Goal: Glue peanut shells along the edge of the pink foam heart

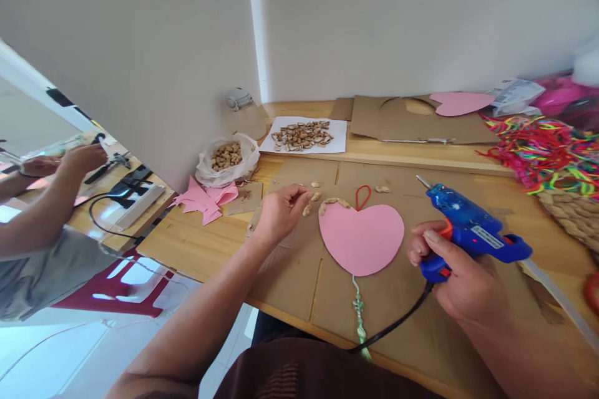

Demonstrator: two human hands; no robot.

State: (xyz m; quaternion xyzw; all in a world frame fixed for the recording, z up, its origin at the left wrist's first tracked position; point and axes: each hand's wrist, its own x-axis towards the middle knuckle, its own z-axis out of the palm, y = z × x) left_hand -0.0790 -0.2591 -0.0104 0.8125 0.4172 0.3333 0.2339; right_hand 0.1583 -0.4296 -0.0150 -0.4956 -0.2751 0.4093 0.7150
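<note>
Two bare hands work over a flat sheet of cardboard (299, 274) on a wooden tabletop (206, 243). At the centre lies a pink paper heart (361, 239), point toward six o'clock, with a red loop (362, 196) at its twelve o'clock notch and a green tassel cord (359, 315) trailing from its tip. A few peanut shell halves (333, 201) sit along its upper left edge at about eleven o'clock, touching or just beside the paper.

At nine o'clock of the heart, the left hand (279, 212) has its grip pinched narrow, fingertips close around a shell piece (306, 209); how firmly it is held cannot be told. At three o'clock of the heart, the right hand (456, 274) has its grip wrapped round the handle of a blue glue gun (470, 227), its nozzle aimed toward ten o'clock and well clear of the heart. A black cable (397, 323) runs from the handle toward seven o'clock.

Farther off at eleven o'clock stand a plastic bag of peanuts (228, 159) and a white sheet with a pile of shells (303, 134). Pink paper scraps (203, 198) lie at nine o'clock. A second pink heart (461, 103) rests on cut cardboard at one o'clock, with bright coloured cords (545, 153) at two o'clock. Another person's hands (79, 159) are busy at a separate table far to nine o'clock.
</note>
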